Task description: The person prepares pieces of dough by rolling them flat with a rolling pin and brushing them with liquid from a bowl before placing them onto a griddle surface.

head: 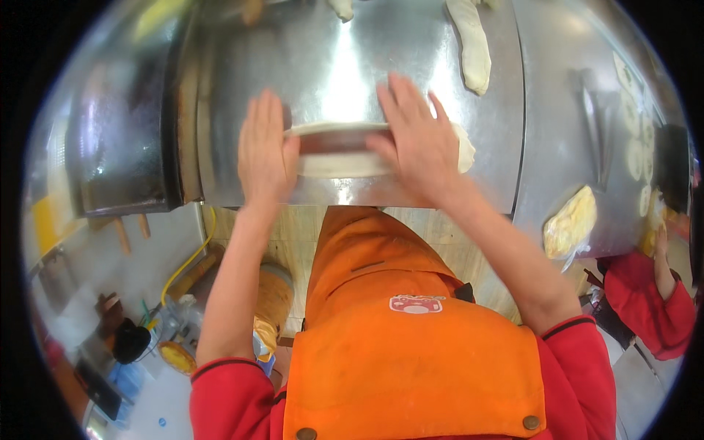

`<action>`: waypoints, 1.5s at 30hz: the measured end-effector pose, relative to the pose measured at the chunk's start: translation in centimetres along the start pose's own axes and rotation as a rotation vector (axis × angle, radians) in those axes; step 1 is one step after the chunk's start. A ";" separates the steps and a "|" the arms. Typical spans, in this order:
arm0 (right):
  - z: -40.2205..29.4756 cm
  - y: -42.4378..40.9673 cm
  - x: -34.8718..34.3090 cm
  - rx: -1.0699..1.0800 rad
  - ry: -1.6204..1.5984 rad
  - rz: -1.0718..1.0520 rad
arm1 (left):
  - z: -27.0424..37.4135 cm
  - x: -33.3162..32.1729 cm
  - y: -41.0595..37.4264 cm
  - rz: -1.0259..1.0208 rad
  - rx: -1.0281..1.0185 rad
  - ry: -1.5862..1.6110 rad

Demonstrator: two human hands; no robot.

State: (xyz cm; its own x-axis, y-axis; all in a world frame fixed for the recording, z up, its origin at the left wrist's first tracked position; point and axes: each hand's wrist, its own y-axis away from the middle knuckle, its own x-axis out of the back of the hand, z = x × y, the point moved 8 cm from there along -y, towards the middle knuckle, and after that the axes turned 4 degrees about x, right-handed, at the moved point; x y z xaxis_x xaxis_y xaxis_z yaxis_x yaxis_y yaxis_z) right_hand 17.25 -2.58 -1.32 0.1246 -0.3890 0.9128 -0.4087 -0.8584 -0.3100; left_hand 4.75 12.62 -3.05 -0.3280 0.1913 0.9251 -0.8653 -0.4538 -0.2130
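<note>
On the metal worktop [247,66] before me lies a flattened strip of dough [344,166]. A brown rolling pin [335,142] lies crosswise over the dough, blurred. My left hand [268,151] is flat over the pin's left end, fingers pointing away from me. Over the right end is my right hand [418,135], palm down with its fingers somewhat spread. Dough shows past the right hand's outer edge. Both palms hide the pin's ends. Farther off, a long piece of dough [474,55] rests at the upper right, and the tip of another [342,8] shows at the top.
A dark-edged metal appliance [124,137] adjoins the worktop at left. On the right-hand counter [550,137] lies a plastic bag of yellowish food [571,223], with flat pale rounds [633,148] beyond. A co-worker in a red sleeve [643,302] is at far right.
</note>
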 end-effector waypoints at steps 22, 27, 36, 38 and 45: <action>5.6 -0.3 1.8 -0.026 0.124 0.078 | 3.6 -2.4 -3.0 -0.050 -0.034 -0.090; 1.9 6.9 3.2 -0.052 0.033 -0.042 | 6.8 -0.6 4.7 -0.193 -0.091 -0.012; 6.4 11.3 8.5 -0.340 -0.122 0.135 | -4.4 1.9 4.4 -0.101 0.544 0.265; 11.0 13.5 8.8 -0.646 -0.206 0.237 | -4.2 1.6 3.1 -0.283 0.701 0.287; 20.9 16.3 8.8 -0.937 -0.230 0.375 | -3.0 1.5 1.7 -0.316 0.689 0.300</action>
State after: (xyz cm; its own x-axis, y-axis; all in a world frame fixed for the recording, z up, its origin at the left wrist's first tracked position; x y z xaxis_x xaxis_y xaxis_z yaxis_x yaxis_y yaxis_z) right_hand 30.58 -27.01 -3.91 -0.0262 -0.7166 0.6969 -0.9845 -0.1025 -0.1424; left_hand 1.62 14.72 -2.99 -0.2798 0.5808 0.7645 -0.5383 -0.7542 0.3760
